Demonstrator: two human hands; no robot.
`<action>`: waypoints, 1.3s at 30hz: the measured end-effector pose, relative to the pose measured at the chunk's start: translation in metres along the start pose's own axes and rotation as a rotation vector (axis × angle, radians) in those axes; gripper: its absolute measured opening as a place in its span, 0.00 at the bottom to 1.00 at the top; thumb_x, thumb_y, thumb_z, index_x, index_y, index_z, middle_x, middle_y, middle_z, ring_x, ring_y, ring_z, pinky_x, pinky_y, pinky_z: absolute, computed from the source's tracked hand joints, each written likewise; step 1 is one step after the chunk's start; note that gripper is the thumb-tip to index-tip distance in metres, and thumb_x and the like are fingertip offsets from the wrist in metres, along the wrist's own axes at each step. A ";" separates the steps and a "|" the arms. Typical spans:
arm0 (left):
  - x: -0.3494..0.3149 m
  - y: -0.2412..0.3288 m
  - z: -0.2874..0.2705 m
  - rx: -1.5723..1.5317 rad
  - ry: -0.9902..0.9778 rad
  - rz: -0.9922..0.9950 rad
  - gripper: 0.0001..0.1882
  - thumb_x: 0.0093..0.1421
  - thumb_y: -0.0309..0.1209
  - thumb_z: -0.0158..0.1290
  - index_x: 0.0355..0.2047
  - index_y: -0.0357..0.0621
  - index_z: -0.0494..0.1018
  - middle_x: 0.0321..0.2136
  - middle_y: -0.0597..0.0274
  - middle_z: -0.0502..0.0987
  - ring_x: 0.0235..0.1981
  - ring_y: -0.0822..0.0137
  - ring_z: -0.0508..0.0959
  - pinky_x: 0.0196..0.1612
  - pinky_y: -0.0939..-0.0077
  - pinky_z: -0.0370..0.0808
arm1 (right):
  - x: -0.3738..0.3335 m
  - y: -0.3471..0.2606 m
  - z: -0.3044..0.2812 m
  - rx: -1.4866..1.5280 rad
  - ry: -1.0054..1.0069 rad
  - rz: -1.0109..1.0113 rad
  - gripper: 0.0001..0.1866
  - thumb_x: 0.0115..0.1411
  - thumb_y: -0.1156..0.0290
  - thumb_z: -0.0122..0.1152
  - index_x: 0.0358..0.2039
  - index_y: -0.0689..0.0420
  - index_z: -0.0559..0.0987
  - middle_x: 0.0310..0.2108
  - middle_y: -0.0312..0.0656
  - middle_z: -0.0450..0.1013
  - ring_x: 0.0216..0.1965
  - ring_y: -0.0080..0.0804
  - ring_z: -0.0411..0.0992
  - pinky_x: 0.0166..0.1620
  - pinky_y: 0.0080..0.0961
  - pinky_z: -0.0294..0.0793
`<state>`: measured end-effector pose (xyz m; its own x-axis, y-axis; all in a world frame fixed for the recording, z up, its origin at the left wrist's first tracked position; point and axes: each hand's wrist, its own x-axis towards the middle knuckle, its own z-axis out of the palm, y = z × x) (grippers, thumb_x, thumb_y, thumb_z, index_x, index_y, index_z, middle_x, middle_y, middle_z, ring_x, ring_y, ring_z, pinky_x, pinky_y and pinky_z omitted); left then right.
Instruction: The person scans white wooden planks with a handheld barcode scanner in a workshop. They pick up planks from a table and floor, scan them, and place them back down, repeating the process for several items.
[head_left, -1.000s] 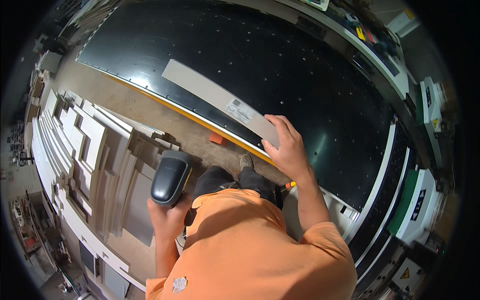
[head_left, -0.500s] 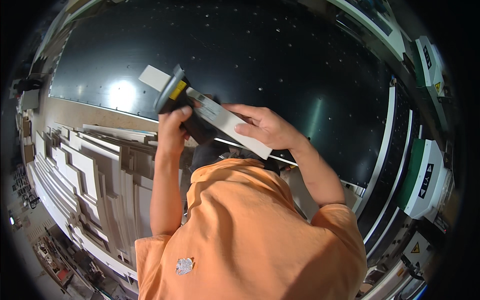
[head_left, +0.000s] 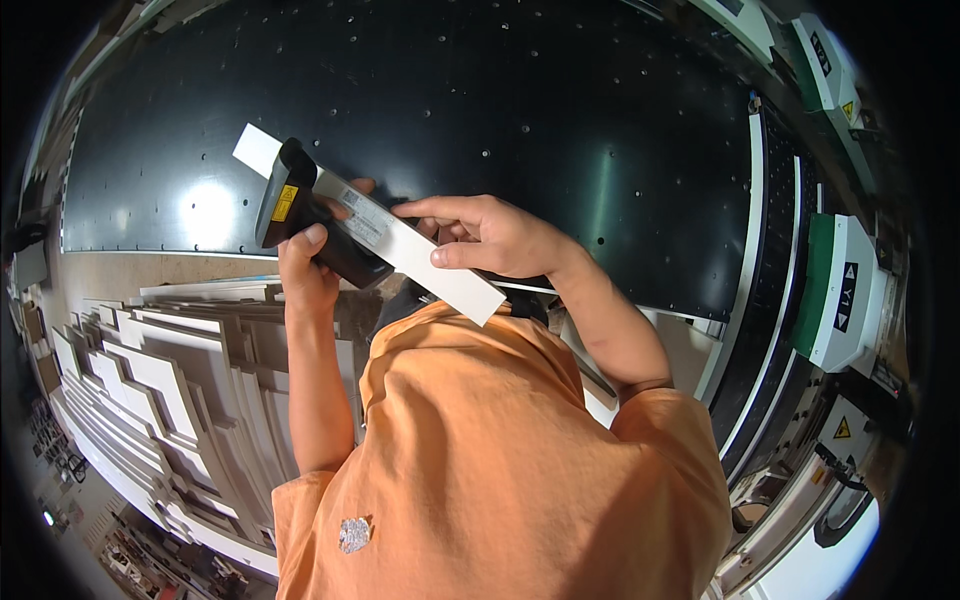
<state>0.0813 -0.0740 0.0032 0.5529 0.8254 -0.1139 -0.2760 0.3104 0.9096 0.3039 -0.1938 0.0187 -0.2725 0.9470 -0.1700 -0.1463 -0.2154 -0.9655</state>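
Note:
My left hand [head_left: 308, 262] is closed round the grip of a dark handheld barcode scanner [head_left: 288, 195] with a yellow warning sticker on its head. A long, narrow white board strip [head_left: 445, 270] slants across in front of me, its far-left end poking out beyond the scanner head. On its face is a printed label [head_left: 368, 222], close beside the scanner. My right hand [head_left: 495, 235] grips the strip near its middle, thumb on top and the other fingers at the far edge, partly hidden beneath. Some fingertips show at the strip's far edge near the label.
A large black table [head_left: 430, 110] dotted with small holes lies ahead. Many white panels [head_left: 160, 350] stand stacked at the left. On the right, rails [head_left: 755, 250] run beside green-and-white machine housings [head_left: 835, 290].
Both hands, the scanner and the strip have shifted left in view. The scanner has turned, so its head now sits nearer the strip's side and more of the label shows.

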 end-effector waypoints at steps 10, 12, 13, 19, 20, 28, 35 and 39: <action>0.014 -0.032 -0.028 0.170 -0.093 -0.197 0.32 0.55 0.44 0.59 0.54 0.35 0.71 0.51 0.39 0.79 0.52 0.64 0.78 0.47 0.77 0.76 | -0.031 0.046 -0.010 -0.293 0.766 -0.123 0.24 0.63 0.75 0.59 0.60 0.64 0.73 0.36 0.46 0.78 0.34 0.28 0.76 0.39 0.26 0.76; 0.012 -0.045 -0.033 0.117 0.012 -0.186 0.32 0.55 0.42 0.58 0.57 0.37 0.67 0.47 0.42 0.81 0.39 0.68 0.81 0.36 0.80 0.78 | -0.051 0.055 -0.031 -0.517 1.037 -0.063 0.24 0.64 0.74 0.59 0.61 0.63 0.72 0.39 0.50 0.76 0.37 0.40 0.76 0.41 0.33 0.77; 0.011 -0.049 -0.038 0.108 0.094 -0.188 0.28 0.56 0.40 0.57 0.53 0.35 0.70 0.45 0.42 0.81 0.40 0.66 0.81 0.39 0.76 0.79 | -0.062 0.060 -0.042 -0.591 1.142 0.016 0.25 0.64 0.73 0.59 0.62 0.62 0.72 0.41 0.51 0.75 0.39 0.45 0.75 0.43 0.35 0.76; 0.003 -0.066 -0.067 0.137 0.242 -0.227 0.17 0.60 0.41 0.53 0.34 0.37 0.79 0.35 0.52 0.84 0.14 0.77 0.69 0.15 0.84 0.61 | -0.113 0.066 -0.109 -1.320 1.231 0.275 0.33 0.62 0.55 0.66 0.63 0.60 0.71 0.57 0.55 0.64 0.56 0.54 0.64 0.58 0.49 0.65; 0.005 -0.067 -0.070 0.157 0.234 -0.242 0.16 0.60 0.41 0.54 0.34 0.38 0.78 0.34 0.52 0.84 0.14 0.76 0.69 0.14 0.83 0.60 | -0.118 0.064 -0.122 -1.277 1.189 0.310 0.42 0.58 0.48 0.68 0.66 0.61 0.68 0.63 0.63 0.59 0.64 0.63 0.58 0.64 0.54 0.61; 0.006 -0.062 -0.067 0.249 0.258 -0.284 0.16 0.57 0.37 0.52 0.35 0.34 0.77 0.31 0.49 0.82 0.25 0.65 0.78 0.23 0.76 0.72 | -0.125 0.046 -0.153 -1.055 0.985 0.440 0.70 0.39 0.38 0.79 0.72 0.66 0.53 0.71 0.78 0.39 0.74 0.74 0.36 0.72 0.60 0.43; -0.003 -0.068 -0.065 0.296 0.359 -0.202 0.19 0.59 0.43 0.53 0.30 0.35 0.78 0.31 0.52 0.82 0.26 0.67 0.77 0.28 0.75 0.72 | -0.111 0.058 -0.213 -1.109 1.250 0.293 0.63 0.44 0.44 0.78 0.69 0.70 0.55 0.68 0.79 0.45 0.71 0.76 0.44 0.70 0.62 0.48; 0.001 -0.067 -0.066 0.255 0.365 -0.282 0.19 0.59 0.45 0.53 0.29 0.40 0.79 0.30 0.55 0.83 0.15 0.75 0.67 0.18 0.81 0.62 | -0.096 0.058 -0.324 -1.191 1.533 0.315 0.57 0.51 0.40 0.72 0.67 0.71 0.59 0.65 0.81 0.53 0.69 0.77 0.49 0.69 0.60 0.51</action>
<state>0.0481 -0.0632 -0.0847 0.2555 0.8509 -0.4591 0.0691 0.4575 0.8865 0.6296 -0.2205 -0.0849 0.8523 0.4284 0.3003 0.5188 -0.7657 -0.3802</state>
